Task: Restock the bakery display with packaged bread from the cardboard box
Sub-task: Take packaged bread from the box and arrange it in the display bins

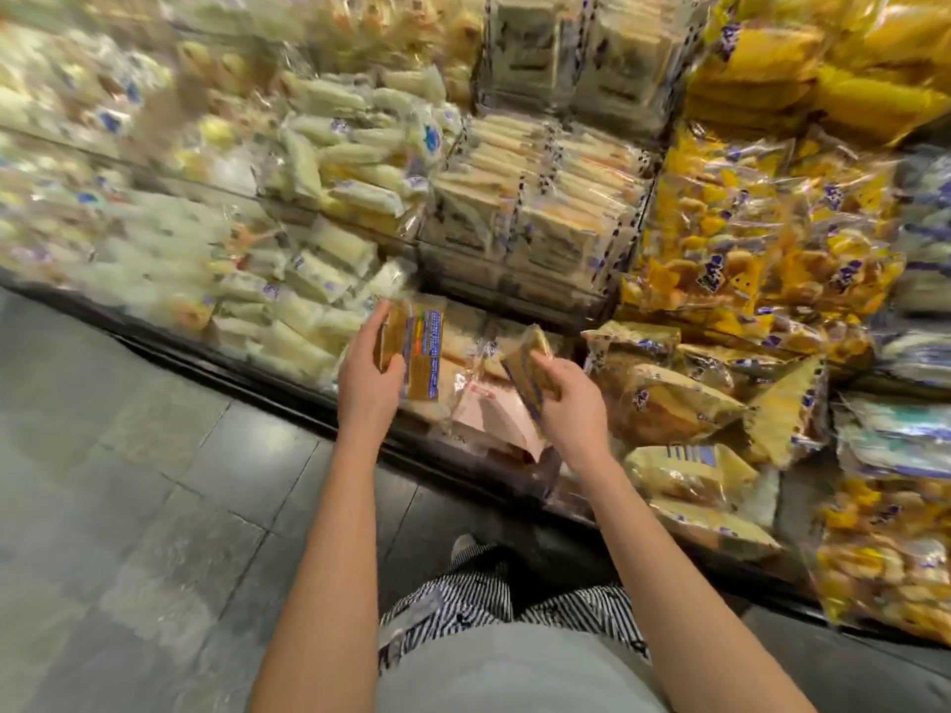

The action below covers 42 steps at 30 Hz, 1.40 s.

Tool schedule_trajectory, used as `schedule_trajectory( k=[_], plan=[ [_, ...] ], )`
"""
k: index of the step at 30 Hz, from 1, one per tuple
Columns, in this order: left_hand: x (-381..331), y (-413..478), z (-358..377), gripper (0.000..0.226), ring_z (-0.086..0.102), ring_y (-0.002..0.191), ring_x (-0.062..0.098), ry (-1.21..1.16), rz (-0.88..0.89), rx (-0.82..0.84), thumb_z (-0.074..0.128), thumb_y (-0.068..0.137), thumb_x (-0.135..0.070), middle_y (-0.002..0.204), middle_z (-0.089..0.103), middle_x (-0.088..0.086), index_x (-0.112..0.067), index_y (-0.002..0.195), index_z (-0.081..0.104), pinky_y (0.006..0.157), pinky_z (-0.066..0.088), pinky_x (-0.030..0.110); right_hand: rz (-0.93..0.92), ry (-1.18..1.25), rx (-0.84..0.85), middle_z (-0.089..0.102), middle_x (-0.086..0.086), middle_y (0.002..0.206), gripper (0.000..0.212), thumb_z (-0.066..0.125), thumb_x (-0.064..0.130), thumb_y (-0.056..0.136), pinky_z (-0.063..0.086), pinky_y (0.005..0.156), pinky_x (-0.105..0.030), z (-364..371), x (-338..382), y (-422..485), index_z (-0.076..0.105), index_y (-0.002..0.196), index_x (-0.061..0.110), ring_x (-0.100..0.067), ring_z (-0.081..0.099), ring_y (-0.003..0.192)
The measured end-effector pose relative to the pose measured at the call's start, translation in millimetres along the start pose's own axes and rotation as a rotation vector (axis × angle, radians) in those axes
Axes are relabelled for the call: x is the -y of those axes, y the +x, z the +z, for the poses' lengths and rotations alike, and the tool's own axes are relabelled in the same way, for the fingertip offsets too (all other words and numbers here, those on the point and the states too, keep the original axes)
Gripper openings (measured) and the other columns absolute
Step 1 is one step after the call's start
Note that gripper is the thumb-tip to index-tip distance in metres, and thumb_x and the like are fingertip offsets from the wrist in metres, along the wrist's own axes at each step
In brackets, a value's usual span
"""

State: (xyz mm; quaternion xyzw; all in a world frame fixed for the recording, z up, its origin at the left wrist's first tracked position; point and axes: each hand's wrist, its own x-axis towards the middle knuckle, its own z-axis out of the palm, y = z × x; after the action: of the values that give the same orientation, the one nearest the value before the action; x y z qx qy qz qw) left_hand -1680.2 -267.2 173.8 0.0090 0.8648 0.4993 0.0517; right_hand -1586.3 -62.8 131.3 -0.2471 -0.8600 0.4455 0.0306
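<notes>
At the left, the left hand (368,373) is clamped on a packet of bread (419,352), fingers curled round its far edge and thumb on the near face. Its long axis points away from the person, into the bottom tier of the display (231,381). Between the hands, lower down, lies a pink-labelled packet (489,419) on that tier. To the right, the right hand (574,403) grips a second packet (527,370), tilted, its length slanting toward the gap. The open spot lies ahead of and just below both hands. Both hands look about equally near it. The cardboard box is not in view.
</notes>
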Motion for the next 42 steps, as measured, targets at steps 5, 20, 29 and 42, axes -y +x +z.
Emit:
schedule_trajectory(
  k=[5, 20, 29, 42],
  plan=[
    [17.1, 33.3, -8.0, 0.067, 0.049, 0.109, -0.007, -0.002, -0.005, 0.127, 0.049, 0.093, 0.003, 0.133, 0.045, -0.019, -0.041, 0.144, 0.043, 0.079, 0.036, 0.0, 0.048, 0.005, -0.081, 0.058, 0.003, 0.139, 0.063, 0.054, -0.013, 0.083, 0.039, 0.112, -0.037, 49.4, 8.1, -5.5, 0.062, 0.132, 0.025, -0.017, 0.048, 0.131],
    [56.3, 64.1, -11.2, 0.064, 0.037, 0.119, -0.008, 0.009, -0.017, 0.269, 0.048, 0.097, 0.001, 0.148, 0.039, -0.014, -0.038, 0.147, 0.039, 0.073, 0.031, -0.009, -0.02, -0.422, 0.257, 0.044, 0.011, 0.151, 0.042, 0.049, -0.005, 0.09, 0.013, 0.118, -0.045, 95.4, -3.5, -13.7, 0.072, 0.114, 0.022, -0.016, 0.027, 0.146],
    [60.4, 55.8, -8.7, 0.067, 0.033, 0.13, -0.004, 0.032, 0.012, 0.327, 0.049, 0.097, 0.0, 0.156, 0.034, -0.011, -0.04, 0.149, 0.035, 0.094, 0.031, 0.006, 0.098, -0.301, 0.05, 0.037, -0.002, 0.154, 0.041, 0.049, 0.023, 0.102, 0.015, 0.12, -0.046, 111.5, -11.0, -20.9, 0.048, 0.143, 0.024, -0.024, 0.022, 0.148],
    [56.1, 55.1, -19.6, 0.064, 0.041, 0.126, 0.002, 0.117, 0.092, 0.257, 0.053, 0.094, -0.002, 0.148, 0.045, -0.008, -0.031, 0.149, 0.038, 0.107, 0.037, 0.027, 0.166, -0.5, 0.1, 0.026, -0.007, 0.157, 0.043, 0.056, 0.029, 0.096, 0.023, 0.114, -0.055, 124.3, -3.7, -5.8, 0.046, 0.138, 0.036, -0.031, 0.016, 0.146]
  ],
)
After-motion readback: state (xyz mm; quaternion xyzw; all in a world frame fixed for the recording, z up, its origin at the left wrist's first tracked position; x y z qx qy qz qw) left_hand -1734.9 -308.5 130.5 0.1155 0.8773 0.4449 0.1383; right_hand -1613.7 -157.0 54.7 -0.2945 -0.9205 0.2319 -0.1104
